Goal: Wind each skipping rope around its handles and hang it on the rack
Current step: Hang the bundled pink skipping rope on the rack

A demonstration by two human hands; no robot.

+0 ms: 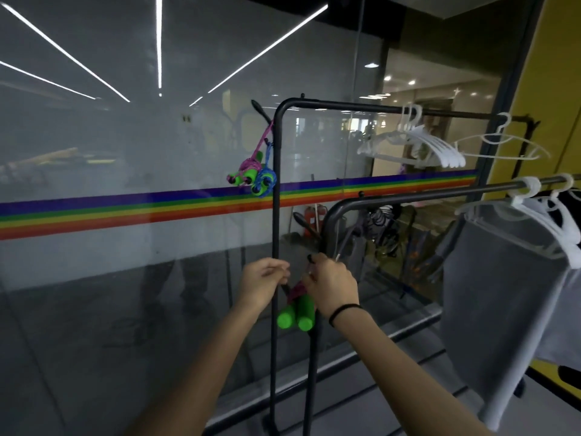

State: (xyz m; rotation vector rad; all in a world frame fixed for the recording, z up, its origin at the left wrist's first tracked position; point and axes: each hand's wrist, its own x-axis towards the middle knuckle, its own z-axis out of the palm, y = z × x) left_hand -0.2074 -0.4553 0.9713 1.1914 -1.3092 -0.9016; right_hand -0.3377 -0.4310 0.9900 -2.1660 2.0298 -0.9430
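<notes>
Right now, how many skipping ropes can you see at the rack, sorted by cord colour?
Pink cord: 2, the hung rope on the upper hook and the held rope lower down
Blue cord: 1, the blue rope beside the hung pink one
Total: 3

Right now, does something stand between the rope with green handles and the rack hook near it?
Nothing visible does. The rope hangs between the left hand and right hand, and the hook shows its black tip just above it.
</notes>
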